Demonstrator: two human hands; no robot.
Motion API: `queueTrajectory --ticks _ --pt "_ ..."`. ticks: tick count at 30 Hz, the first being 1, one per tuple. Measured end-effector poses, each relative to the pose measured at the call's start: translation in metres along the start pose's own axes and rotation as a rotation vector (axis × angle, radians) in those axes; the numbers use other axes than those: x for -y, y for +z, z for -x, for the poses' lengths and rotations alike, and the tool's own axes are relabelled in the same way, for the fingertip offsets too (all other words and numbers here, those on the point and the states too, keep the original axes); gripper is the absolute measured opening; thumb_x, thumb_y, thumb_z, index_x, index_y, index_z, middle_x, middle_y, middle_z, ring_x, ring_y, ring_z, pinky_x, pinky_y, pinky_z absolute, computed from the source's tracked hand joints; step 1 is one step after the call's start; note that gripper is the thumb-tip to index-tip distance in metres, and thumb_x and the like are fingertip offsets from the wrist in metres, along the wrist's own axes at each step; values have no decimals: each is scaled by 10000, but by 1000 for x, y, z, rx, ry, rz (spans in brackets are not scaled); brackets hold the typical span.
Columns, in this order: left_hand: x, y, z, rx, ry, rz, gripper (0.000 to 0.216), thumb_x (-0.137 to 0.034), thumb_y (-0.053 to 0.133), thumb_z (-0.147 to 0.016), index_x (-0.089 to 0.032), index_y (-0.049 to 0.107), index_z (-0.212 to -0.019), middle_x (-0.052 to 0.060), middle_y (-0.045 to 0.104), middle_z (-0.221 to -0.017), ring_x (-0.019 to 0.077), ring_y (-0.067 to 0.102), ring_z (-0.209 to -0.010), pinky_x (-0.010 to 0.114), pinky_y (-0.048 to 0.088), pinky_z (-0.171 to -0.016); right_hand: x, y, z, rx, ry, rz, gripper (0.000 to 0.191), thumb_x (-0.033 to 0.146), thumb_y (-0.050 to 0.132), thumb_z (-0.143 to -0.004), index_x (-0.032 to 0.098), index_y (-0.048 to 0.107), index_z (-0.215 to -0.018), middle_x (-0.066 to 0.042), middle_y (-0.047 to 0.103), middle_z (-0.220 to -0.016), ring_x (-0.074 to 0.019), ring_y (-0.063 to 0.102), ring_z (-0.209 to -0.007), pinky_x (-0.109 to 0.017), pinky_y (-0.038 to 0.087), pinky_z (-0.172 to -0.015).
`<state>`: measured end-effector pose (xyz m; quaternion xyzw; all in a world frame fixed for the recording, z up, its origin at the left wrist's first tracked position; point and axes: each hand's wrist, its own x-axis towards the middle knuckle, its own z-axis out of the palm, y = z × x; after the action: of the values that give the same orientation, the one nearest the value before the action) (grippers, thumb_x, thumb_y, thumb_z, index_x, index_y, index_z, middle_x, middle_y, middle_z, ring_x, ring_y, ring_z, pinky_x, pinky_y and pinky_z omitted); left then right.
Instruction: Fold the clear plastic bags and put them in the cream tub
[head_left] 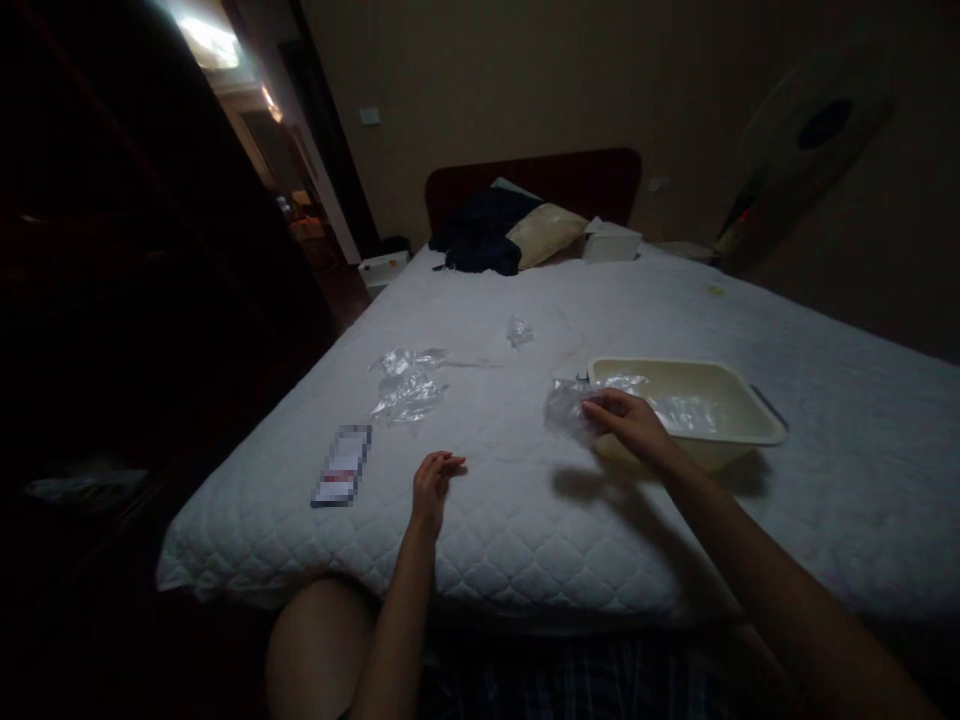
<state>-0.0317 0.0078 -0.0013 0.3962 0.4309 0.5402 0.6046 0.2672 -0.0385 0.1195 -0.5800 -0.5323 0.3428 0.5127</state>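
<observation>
A clear plastic bag [568, 410] is pinched in the fingers of my right hand [628, 422], just in front of the left end of a cream plastic basin [705, 375]. Inside the basin lies more shiny clear plastic [686, 412]. My left hand [433, 490] is over the near part of the bed, fingers apart and holding nothing. Beyond it, flattened clear plastic bags [409, 388] lie on the white quilted cover [495, 530]. A smaller crumpled piece of clear plastic [519, 331] rests farther back.
A phone [342, 466] lies left of my left hand. Dark clothing [487, 230], a beige pillow [546, 234] and a white box [613, 243] sit near the headboard [600, 178]. A fan [817, 125] stands at the right, and a doorway opens at the left.
</observation>
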Motion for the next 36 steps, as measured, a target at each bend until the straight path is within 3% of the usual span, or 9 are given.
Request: queueTrajectory --ticks 8,12,23,29,32,36 --pt "-5 6 4 -49 -40 -67 281 -400 549 -690 -173 521 -853 67 674 -833 213 632 -784 227 330 -552 1 -105 -12 -59 115 68 378 467 670 -615 150 607 -811 -35 595 -733 -123 545 -613 -246 456 -538" --pt "-7 8 6 -83 -19 -64 304 -408 561 -669 -171 523 -855 70 673 -833 223 632 -778 229 330 -543 -5 -129 -26 -67 185 30 350 445 671 -619 161 589 -807 -16 575 -704 -101 523 -588 -237 451 -545" --pt "-10 10 7 -107 -25 -86 296 -409 575 -651 -177 536 -831 59 680 -814 222 634 -781 241 368 -568 -39 -101 -61 185 295 157 352 398 664 -634 164 584 -884 -39 601 -727 -123 551 -608 -246 475 -545" --pt "-15 18 12 -138 -10 -59 299 -400 587 -622 -171 537 -807 52 680 -762 209 637 -715 243 378 -553 -53 -92 -66 -56 180 412 476 362 696 -593 171 477 -971 -17 582 -725 -127 540 -557 -240 438 -478" --pt "-16 18 12 -154 -22 -46 295 -395 590 -619 -169 535 -799 47 678 -736 207 636 -700 249 384 -559 -53 -92 -65 -82 42 706 488 391 682 -608 168 470 -986 -34 582 -736 -171 560 -635 -274 440 -558" --pt "-16 18 11 -141 -28 -49 292 -405 583 -641 -170 532 -808 42 676 -748 198 632 -710 243 378 -563 -47 -92 -61 -111 -126 913 515 442 663 -615 169 482 -1012 -110 566 -944 -249 547 -866 -335 425 -736"
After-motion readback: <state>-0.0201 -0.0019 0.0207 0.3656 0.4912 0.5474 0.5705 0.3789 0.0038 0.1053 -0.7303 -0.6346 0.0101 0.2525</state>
